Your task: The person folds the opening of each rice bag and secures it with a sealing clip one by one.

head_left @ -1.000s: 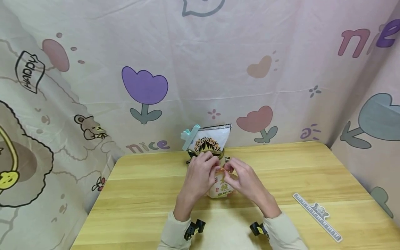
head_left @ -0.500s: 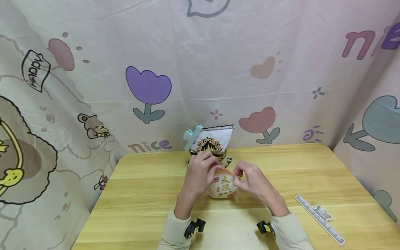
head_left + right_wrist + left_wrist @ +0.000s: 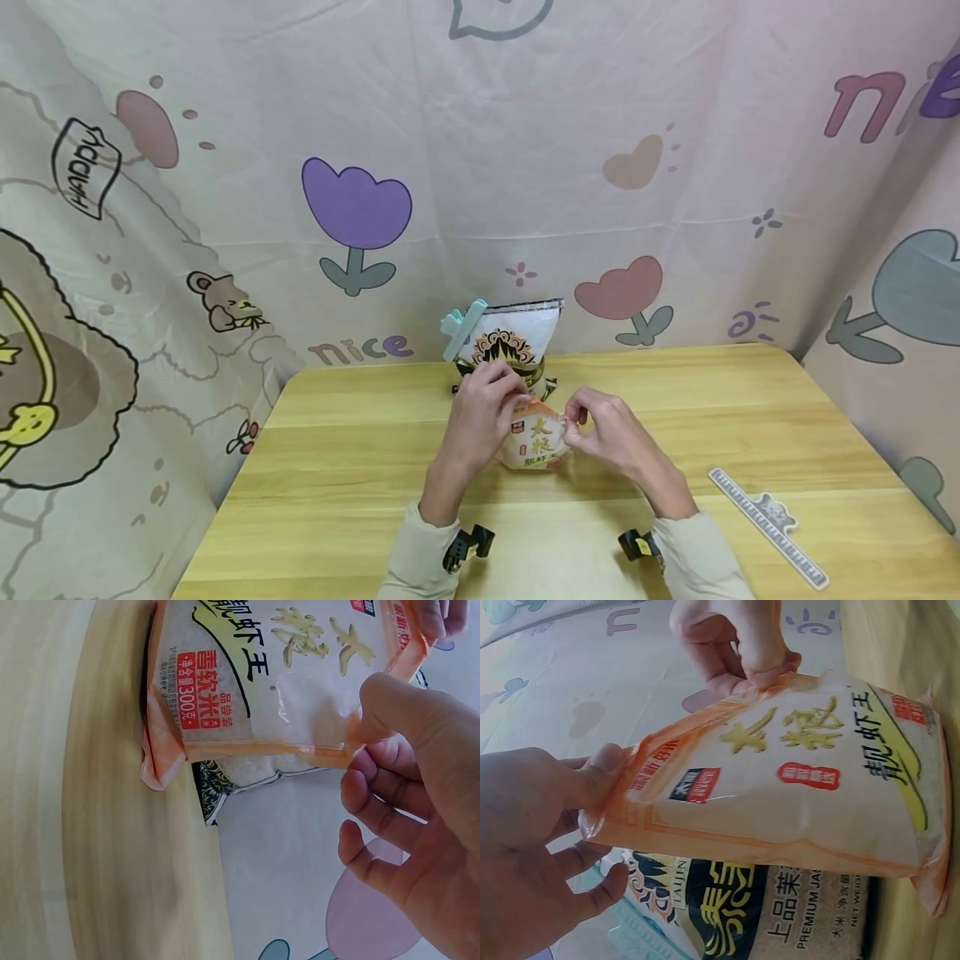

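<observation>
An orange-edged rice bag (image 3: 536, 442) with gold and red lettering stands upright on the wooden table, its bottom at the tabletop. My left hand (image 3: 480, 417) pinches its top left corner between thumb and fingers. On the other side my right hand (image 3: 611, 429) pinches the bag's right edge, below the top corner. The right wrist view shows that thumb (image 3: 397, 712) pressed on the orange edge, with the other fingers curled below. Right behind stands a larger white and black rice bag (image 3: 517, 333), partly covered by the smaller bag and my left hand.
A mint-green clip (image 3: 462, 329) is fastened to the upper left of the larger bag. A flat grey-and-white bar-shaped clip (image 3: 768, 527) lies at the right of the table (image 3: 337, 500). A printed cloth (image 3: 487, 150) hangs behind the table.
My right hand has moved right, from near the left hand to the small bag's right edge, uncovering its front. The bag's bottom shows slightly higher now. My left hand keeps its pinch.
</observation>
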Demonstrator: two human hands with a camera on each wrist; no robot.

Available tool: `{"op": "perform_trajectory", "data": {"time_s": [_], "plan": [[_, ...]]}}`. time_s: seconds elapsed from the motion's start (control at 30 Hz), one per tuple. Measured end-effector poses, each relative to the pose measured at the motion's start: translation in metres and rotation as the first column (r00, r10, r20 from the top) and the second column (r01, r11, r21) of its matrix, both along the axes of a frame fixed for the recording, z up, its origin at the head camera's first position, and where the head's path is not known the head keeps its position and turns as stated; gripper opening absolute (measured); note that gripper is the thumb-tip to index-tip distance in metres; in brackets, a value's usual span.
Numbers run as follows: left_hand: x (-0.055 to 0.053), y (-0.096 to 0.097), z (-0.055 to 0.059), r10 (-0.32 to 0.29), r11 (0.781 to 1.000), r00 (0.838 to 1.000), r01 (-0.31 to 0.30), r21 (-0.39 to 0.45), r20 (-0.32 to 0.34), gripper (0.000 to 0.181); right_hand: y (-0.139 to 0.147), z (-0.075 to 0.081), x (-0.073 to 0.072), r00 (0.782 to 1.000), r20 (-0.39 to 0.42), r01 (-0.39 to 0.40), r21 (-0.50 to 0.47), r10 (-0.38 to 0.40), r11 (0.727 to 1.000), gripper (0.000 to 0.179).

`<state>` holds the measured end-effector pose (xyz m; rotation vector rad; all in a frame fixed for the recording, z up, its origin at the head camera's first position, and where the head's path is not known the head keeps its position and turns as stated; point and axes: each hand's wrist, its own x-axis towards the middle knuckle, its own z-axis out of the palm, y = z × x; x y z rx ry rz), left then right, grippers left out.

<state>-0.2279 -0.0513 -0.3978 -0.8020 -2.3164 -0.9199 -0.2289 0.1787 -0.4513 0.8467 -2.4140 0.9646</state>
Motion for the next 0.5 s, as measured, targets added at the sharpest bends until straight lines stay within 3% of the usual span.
{"op": "perform_trajectory", "data": {"time_s": [0.2,0.33,0.5], "plan": [[0.0011,-0.0056,0.0002,0.000,0.999,0.999,-0.001,0.038,0.040,0.009,-0.0027,0.0008,-0.0018,1.000,0.015,0.005,0.018,-0.005,1.000,0.019],[0.0015,-0.0056,-0.0002,0.027,1.000,1.000,-0.027,0.008,-0.012,0.010,-0.0014,-0.0004,-0.0013,0.999,0.035,0.026,0.050,-0.028,0.998,0.019],[0.0028,-0.0008,-0.0006,0.040,0.998,0.997,-0.042,-0.038,-0.059,0.008,0.0020,-0.0043,0.0031,0.999,0.001,0.053,0.049,-0.053,0.997,0.018]]}}
